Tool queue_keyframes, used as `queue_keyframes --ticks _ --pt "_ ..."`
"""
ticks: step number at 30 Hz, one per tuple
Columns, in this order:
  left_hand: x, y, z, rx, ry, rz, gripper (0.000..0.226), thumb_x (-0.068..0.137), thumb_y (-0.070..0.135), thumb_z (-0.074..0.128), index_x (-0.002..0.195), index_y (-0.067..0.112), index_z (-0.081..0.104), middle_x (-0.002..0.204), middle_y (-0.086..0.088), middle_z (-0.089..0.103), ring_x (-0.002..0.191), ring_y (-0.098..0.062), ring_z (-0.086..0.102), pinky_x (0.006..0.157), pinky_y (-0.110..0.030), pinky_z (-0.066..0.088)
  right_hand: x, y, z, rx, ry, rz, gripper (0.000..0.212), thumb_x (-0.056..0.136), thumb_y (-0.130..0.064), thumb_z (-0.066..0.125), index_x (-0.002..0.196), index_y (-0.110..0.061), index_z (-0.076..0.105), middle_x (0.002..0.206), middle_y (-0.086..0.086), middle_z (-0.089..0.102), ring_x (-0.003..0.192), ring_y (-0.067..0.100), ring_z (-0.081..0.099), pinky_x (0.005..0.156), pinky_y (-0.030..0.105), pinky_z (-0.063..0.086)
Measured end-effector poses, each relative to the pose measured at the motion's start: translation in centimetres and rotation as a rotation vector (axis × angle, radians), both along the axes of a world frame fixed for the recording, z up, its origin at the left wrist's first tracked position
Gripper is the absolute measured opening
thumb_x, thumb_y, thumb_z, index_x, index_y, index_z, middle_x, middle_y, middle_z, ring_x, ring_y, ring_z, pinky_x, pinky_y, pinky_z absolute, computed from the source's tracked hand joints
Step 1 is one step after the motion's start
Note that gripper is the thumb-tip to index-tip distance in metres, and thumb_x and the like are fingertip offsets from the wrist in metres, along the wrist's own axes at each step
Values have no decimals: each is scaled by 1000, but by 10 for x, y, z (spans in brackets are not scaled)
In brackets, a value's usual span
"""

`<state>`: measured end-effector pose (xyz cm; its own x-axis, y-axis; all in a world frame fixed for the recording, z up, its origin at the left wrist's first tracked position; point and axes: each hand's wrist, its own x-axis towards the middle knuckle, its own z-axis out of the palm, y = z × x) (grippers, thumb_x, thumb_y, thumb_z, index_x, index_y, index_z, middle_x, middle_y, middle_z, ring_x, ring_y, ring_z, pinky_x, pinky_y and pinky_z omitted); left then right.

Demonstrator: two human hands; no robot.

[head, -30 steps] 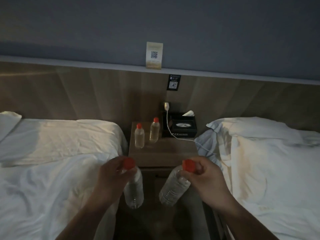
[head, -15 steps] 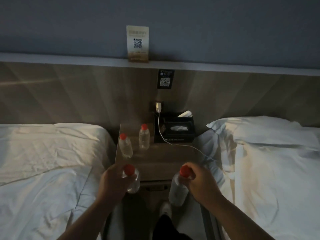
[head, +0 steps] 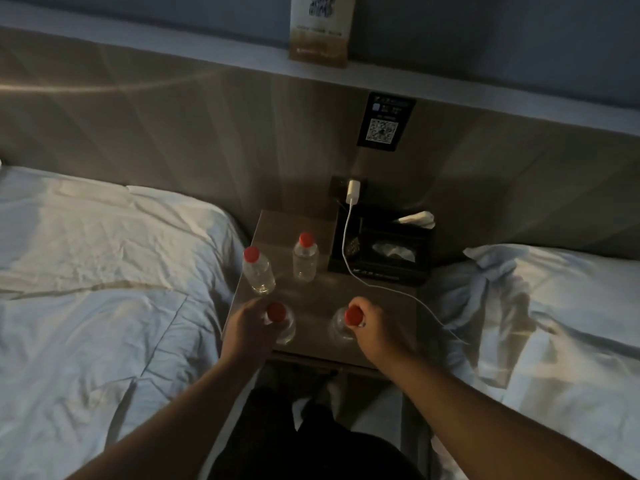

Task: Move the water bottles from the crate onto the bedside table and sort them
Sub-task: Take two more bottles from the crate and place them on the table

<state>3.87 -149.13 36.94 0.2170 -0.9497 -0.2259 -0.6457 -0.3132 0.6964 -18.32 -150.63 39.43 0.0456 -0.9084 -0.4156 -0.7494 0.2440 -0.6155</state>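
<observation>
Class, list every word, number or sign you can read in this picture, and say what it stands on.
No text can be read.
Card on the ledge: QR code, print below blurred.
Black sticker on the headboard: QR code, words too small.
Tissue box front: faint print, unreadable.

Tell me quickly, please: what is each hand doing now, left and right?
Left hand: closed, holding a red-capped bottle near its top.
Right hand: closed, holding a second red-capped bottle near its top.
</observation>
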Motion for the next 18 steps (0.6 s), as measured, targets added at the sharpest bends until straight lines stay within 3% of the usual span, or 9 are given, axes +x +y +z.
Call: queue_keyframes --ticks 3,7,11,15,18 --pt "-2 -7 -21 25 22 12 32 64 31 83 93 28 71 86 9 68 79 -11 64 70 -28 49 5 -13 -22 52 -3 6 23 85 -11 64 106 -18 61 100 -1 62 96 15 59 86 29 50" --pt "-2 -12 -39 40 3 6 32 67 33 81 96 30 68 86 13 65 80 -10 64 71 -29 51 7 -20 -46 34 -31 -63 23 82 -3 65 103 -13 63 93 -2 59 93 18 61 86 33 52" --pt "-2 -23 -40 66 -19 -60 35 66 34 80 97 31 65 90 13 63 82 -10 62 73 -30 51 1 -27 -56 78 -19 47 32 80 -4 67 104 -23 60 98 -2 62 92 15 60 85 34 54" --pt "-1 -32 -37 83 -39 -150 36 69 28 79 101 27 62 95 15 56 84 -8 57 65 -12 37 0 -37 -60 150 24 107 43 76 0 68 112 -21 60 108 0 60 101 17 59 89 27 48" --pt "-5 -36 -36 108 -63 -185 31 72 29 77 100 29 63 92 17 55 82 -5 54 61 -4 28 2 -41 -62 215 46 95 30 80 -6 63 100 -28 56 103 2 62 95 19 60 85 31 50"
